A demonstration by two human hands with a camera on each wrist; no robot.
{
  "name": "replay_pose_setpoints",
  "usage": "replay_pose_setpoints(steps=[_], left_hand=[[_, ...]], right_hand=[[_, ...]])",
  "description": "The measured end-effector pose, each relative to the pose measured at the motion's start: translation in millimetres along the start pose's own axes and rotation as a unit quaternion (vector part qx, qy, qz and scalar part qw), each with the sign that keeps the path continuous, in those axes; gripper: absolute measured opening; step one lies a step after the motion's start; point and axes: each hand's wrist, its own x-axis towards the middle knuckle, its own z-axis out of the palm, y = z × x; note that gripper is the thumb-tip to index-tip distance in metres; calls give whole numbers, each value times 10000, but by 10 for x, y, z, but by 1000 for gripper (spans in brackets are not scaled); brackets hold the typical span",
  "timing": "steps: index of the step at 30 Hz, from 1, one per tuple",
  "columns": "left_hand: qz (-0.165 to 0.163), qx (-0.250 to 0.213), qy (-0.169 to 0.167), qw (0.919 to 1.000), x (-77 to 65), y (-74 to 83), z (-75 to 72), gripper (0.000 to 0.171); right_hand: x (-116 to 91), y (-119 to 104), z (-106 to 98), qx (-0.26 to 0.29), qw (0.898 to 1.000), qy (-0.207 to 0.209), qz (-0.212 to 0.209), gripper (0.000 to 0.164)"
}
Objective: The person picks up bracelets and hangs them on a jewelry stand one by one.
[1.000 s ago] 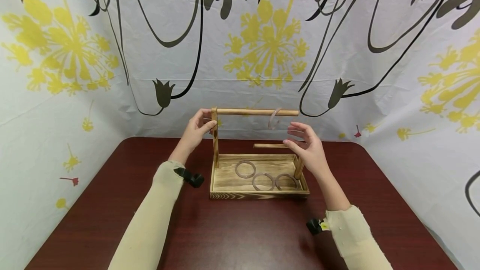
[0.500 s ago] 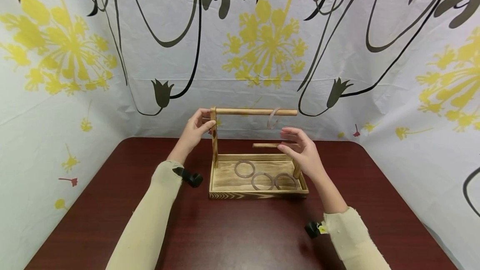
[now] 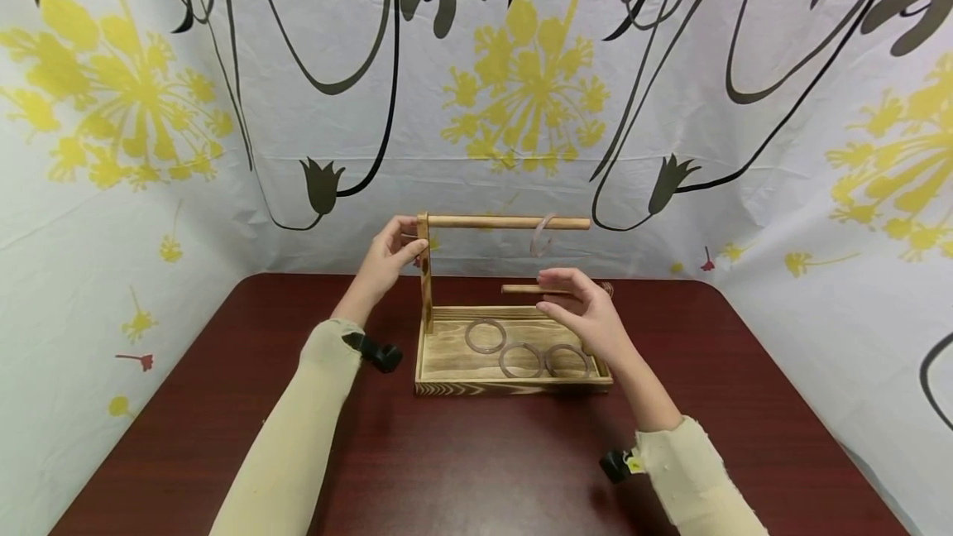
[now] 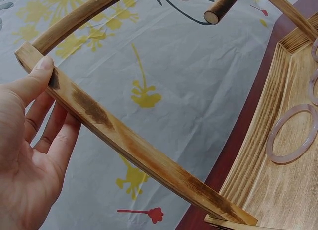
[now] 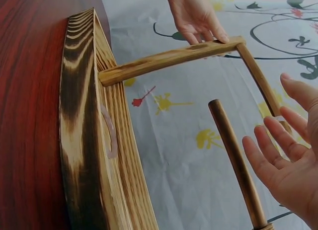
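On upper rod (image 3: 484, 222), one ring (image 3: 533, 240); in tray (image 3: 514, 388), three rings (image 3: 486, 352) unhung; your left hand (image 3: 383, 259) pinching post (image 3: 427, 288), right hand (image 3: 586, 314) spread-fingered

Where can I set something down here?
Bare table lies in front of the wooden tray, between the left sleeve and right sleeve, and outside each. The tray's front left corner is bare. Crowded: the tray's right end, around two rings, the lower bar and right hand.

A creased white sheet printed with yellow and grey flowers (image 3: 432, 126) is hanging behind a glossy dark-red, round-cornered counter (image 3: 476, 453).
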Motion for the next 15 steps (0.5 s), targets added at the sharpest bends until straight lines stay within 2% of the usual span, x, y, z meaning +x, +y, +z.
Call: replay_pose_setpoints(steps=[15], left_hand=[[-55,92,9,9999,-6,10,5,34]], right_hand=[[-56,127,164,-88,9988,-388,277,39]])
